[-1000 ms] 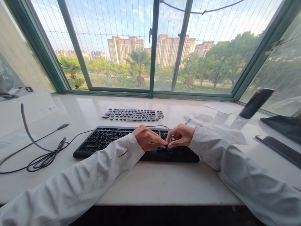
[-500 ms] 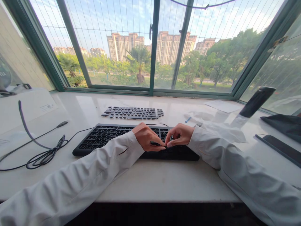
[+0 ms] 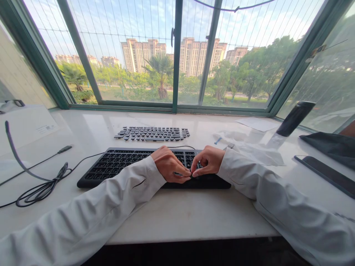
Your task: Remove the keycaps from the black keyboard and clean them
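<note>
Now — left hand (image 3: pixel 170 166) and right hand (image 3: pixel 208 161) both pinched, tips meeting over right half of keyboard (image 3: pixel 119 164) — it runs left-right on bench (image 3: pixel 180 218); pinched thing hidden.

Some keyboard (image 3: pixel 116 164) keys hidden under left hand (image 3: pixel 169 164), right hand (image 3: pixel 209 160); item between them unclear; cable (image 3: pixel 41 188) cut left.

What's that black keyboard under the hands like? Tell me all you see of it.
The black keyboard is a low, flat slab, plastic by its look, with rows of dark keys with pale legends. It lies on the white counter, long edge toward the person. A thin black cable seems to run from its back left corner. The left hand and right hand rest on its right part, fingertips meeting over keys they hide. Behind it, apart, lie loose dark keycaps.
</note>
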Tool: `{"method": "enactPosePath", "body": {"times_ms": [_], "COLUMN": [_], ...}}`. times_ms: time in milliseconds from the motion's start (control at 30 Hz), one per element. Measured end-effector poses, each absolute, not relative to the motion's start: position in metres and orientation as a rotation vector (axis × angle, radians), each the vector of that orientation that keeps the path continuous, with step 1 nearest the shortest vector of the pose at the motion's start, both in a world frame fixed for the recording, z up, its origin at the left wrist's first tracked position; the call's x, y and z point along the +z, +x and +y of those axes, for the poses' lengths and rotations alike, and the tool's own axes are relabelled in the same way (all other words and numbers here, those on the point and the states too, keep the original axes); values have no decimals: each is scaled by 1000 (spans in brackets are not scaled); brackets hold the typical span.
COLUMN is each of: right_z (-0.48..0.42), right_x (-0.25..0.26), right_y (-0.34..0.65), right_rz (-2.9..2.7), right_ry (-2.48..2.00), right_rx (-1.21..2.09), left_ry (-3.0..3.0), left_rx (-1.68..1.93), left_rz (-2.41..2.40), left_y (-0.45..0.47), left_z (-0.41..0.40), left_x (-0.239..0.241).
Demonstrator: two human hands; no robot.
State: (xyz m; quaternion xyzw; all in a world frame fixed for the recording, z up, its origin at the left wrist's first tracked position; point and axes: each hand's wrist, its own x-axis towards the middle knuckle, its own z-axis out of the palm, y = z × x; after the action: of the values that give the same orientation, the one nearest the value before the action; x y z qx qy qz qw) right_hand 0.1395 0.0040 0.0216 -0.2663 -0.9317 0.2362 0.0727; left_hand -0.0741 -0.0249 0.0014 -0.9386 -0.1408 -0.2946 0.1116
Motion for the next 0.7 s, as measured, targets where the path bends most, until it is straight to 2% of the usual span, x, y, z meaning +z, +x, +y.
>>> {"method": "enactPosePath", "body": {"times_ms": [500,700], "right_z": [0,-5], "right_x": [25,25], "right_y": [138,135], "right_rz": [-2800,-2792], "right_ry": [-763,-773], "right_rx": [621,542], "left_ry": [-2733,-2840], "left_rx": [-805,-738], "left_rz": [-361,-547], "left_y": [-74,-72], "left_z": [-26,-41], "left_x": [-1,10]}}
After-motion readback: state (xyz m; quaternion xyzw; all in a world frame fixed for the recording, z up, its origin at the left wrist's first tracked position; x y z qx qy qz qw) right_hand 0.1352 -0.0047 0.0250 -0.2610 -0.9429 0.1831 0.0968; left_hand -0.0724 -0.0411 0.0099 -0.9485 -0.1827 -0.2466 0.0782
